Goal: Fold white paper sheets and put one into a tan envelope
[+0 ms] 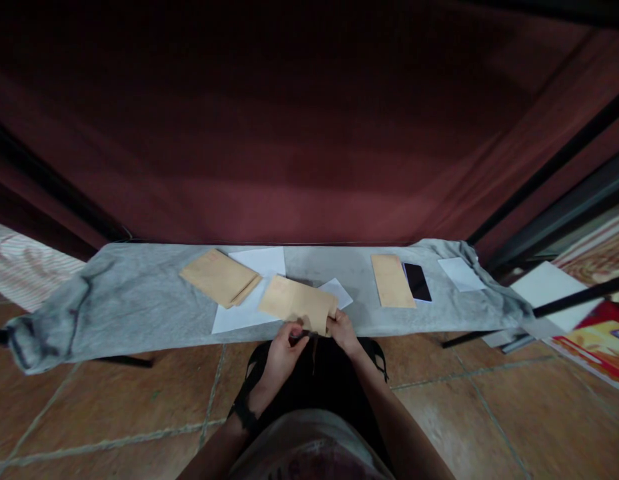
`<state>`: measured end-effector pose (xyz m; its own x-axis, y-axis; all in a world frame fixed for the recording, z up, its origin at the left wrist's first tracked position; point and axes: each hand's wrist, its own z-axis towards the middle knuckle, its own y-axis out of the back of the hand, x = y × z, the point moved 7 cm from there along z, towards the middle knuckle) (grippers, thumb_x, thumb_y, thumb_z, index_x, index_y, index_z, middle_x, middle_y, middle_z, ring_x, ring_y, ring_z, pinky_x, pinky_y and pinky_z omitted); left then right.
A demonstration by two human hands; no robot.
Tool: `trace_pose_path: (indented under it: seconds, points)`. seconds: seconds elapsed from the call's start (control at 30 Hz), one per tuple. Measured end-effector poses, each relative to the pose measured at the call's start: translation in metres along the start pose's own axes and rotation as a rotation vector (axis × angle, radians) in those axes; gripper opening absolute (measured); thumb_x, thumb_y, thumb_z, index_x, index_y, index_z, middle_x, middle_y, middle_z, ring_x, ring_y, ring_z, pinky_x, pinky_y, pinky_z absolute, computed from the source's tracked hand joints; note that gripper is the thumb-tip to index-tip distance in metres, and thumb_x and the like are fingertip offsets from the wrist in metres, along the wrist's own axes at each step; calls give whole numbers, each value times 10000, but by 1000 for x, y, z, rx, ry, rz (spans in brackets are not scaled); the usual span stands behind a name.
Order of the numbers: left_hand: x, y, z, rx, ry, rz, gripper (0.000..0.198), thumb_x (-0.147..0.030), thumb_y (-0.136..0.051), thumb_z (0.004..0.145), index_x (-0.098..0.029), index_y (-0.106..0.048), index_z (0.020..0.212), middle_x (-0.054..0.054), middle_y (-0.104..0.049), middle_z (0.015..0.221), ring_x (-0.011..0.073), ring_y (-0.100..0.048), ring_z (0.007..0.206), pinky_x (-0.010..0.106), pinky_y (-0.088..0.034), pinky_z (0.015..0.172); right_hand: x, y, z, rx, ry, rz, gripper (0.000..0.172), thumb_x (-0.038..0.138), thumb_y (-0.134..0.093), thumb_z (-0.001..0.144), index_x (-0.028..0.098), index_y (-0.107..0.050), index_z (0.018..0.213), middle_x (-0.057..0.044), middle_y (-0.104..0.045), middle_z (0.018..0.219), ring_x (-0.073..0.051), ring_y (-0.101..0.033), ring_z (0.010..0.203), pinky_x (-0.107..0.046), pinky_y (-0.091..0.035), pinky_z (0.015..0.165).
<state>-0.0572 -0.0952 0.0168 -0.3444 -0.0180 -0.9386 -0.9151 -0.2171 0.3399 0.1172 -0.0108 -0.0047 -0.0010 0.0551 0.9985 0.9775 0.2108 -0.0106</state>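
A tan paper envelope (295,298) is held over the near edge of the cloth-covered bench. Its right end is gripped by my right hand (343,331), the fingers closed on the paper. At the envelope's lower edge, my left hand (285,347) has thumb and fingertips pinched together. Something small and dark shows by those fingertips, too unclear to name. A thin brownish strip (314,353) hangs below the envelope. Beneath and behind it lie a large white sheet (249,310) and a smaller white paper (338,292).
Several tan envelopes (216,275) are stacked to the left. Another tan envelope (393,281) lies at right beside a dark phone (418,281), with a white paper (462,274) farther right. Grey cloth (134,293) covers the bench, and a dark red panel (299,167) rises behind.
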Motion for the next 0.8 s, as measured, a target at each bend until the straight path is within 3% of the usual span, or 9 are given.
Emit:
trace_pose_path:
  seconds: [0.07,0.1,0.2,0.3,0.47,0.8]
  points:
    - [-31,0,5,68,-310,374,644,-289,-805,775,-254,-612,1389,150,-506,1572,379,-418,1484,584,-340,1197,2,2,-5,51,-15,35,314,469,-713,762,218,-779,938,-19,-791,868,-263,-725,868,-435,-579,891]
    - [-40,-3,9,116,-408,542,800,-282,-813,773,-265,-499,1508,157,-331,1684,398,-269,1561,627,-246,1233,3,0,-8,92,-27,60,309,462,-709,767,220,-784,943,-17,-792,871,-262,-729,858,-438,-580,893]
    - [-51,-8,22,224,-562,842,1000,-335,-810,787,-272,-278,1632,183,-95,1744,421,-116,1597,685,-122,1239,8,-4,-15,195,-32,98,290,438,-700,787,229,-797,962,-6,-795,883,-265,-738,869,-458,-577,916]
    - [-49,-14,32,312,-601,934,1078,-409,-808,772,-251,-209,1654,209,-129,1734,427,-140,1591,702,-50,1233,17,-4,-19,232,-1,84,276,423,-710,789,237,-804,970,3,-795,880,-262,-740,885,-463,-574,933]
    - [-41,-17,32,406,-606,947,1157,-428,-848,700,-257,-217,1654,200,-283,1685,433,-190,1572,688,20,1235,24,0,-27,244,-20,29,292,482,-721,788,225,-802,902,7,-780,792,-250,-740,843,-433,-594,886]
    - [-37,-14,20,376,-607,916,1064,-352,-784,743,-269,-235,1650,182,-375,1634,391,-358,1488,596,-113,1247,5,28,-24,-24,-42,-108,305,509,-688,774,213,-748,825,2,-707,628,-177,-615,526,-320,-565,566]
